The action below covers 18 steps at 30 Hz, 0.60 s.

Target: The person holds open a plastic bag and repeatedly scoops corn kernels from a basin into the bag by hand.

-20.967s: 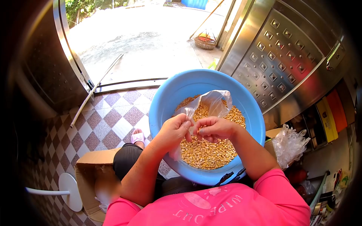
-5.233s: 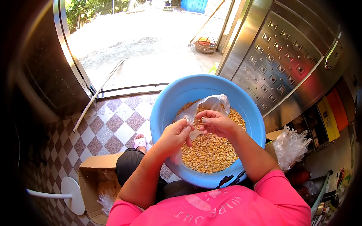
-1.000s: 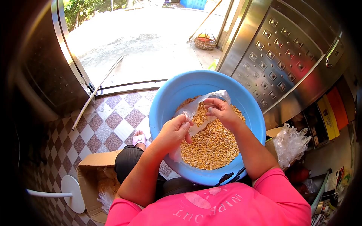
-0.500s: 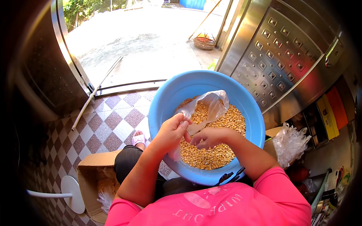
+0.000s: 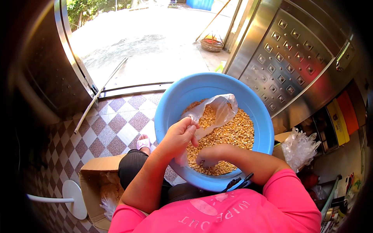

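A blue plastic basin (image 5: 171, 100) in front of me holds loose yellow corn kernels (image 5: 243, 128). My left hand (image 5: 181, 134) pinches the edge of a clear plastic bag (image 5: 227, 110), which lies over the kernels with its mouth spread and some kernels showing within it. Closer to me, my right hand (image 5: 209, 156) dips into the kernels at the near side of the basin. Its fingertips are partly hidden among the kernels, so I cannot see how far they are closed.
A cardboard box (image 5: 91, 165) with plastic-wrapped contents stands at my left, beside a white round-based stand (image 5: 74, 200). Clear plastic bags (image 5: 299, 149) are bunched at right. A pole (image 5: 99, 95) lies across the doorway; a wicker basket (image 5: 211, 44) sits outside. A metal door (image 5: 283, 70) stands at right.
My right hand has moved down and toward me, away from the left hand, into the kernels. My left hand keeps its hold on the bag.
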Tool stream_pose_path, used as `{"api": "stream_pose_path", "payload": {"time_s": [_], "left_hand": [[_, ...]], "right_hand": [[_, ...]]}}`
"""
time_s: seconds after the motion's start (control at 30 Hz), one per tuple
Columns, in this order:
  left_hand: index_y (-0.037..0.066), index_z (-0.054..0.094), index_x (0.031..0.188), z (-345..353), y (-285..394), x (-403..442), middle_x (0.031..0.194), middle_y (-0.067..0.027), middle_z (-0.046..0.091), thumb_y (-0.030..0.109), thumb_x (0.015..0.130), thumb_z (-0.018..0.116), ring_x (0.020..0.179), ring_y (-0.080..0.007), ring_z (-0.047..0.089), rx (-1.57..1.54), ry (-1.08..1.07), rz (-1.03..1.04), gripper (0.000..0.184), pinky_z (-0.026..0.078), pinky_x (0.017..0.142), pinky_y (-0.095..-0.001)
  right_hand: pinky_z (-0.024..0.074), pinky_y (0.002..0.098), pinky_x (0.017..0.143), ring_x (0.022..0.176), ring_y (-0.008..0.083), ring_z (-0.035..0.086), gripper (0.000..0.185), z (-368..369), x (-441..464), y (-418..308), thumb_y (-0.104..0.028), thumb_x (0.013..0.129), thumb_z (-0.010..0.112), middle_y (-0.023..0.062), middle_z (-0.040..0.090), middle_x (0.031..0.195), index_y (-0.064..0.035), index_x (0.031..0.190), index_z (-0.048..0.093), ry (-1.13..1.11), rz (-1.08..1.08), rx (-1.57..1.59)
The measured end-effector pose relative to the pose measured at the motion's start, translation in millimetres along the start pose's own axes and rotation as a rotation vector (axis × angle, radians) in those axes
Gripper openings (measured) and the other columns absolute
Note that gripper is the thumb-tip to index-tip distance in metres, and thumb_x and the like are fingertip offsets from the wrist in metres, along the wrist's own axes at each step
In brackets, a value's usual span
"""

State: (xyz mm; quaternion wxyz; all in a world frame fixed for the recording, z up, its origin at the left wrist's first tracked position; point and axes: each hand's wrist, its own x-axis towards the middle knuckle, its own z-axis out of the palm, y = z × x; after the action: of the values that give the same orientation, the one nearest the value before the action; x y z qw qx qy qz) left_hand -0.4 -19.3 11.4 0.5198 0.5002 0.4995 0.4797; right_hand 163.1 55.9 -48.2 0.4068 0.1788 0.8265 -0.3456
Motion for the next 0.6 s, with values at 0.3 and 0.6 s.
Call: {"api": "stream_pose_path", "payload": {"time_s": [0.3, 0.6], "left_hand": [[0.002, 0.053, 0.101, 1.6, -2.1, 1.3, 0.067, -0.0019, 0.056, 0.013, 0.096, 0.043, 0.06, -0.0067, 0.055, -0.006, 0.01, 0.012, 0.015, 0.036, 0.052, -0.02], [0.004, 0.054, 0.101, 1.8, 1.5, 0.6, 0.064, -0.0011, 0.057, 0.013, 0.096, 0.043, 0.056, -0.0053, 0.051, 0.001, 0.012, -0.007, 0.015, 0.034, 0.05, -0.0198]], "right_hand": [[0.0441, 0.0234, 0.048, 0.054, 0.0101, 0.055, 0.018, -38.3, -56.7, 12.7, -0.015, 0.084, 0.058, 0.0048, 0.063, 0.079, -0.0089, 0.1, 0.064, 0.12, -0.2, 0.486], [0.0544, 0.032, 0.074, 0.09, 0.0168, 0.061, 0.036, -47.4, -52.7, 48.7, -0.011, 0.088, 0.058, 0.0076, 0.058, 0.102, -0.002, 0.122, 0.049, 0.664, -0.591, 1.385]]}}
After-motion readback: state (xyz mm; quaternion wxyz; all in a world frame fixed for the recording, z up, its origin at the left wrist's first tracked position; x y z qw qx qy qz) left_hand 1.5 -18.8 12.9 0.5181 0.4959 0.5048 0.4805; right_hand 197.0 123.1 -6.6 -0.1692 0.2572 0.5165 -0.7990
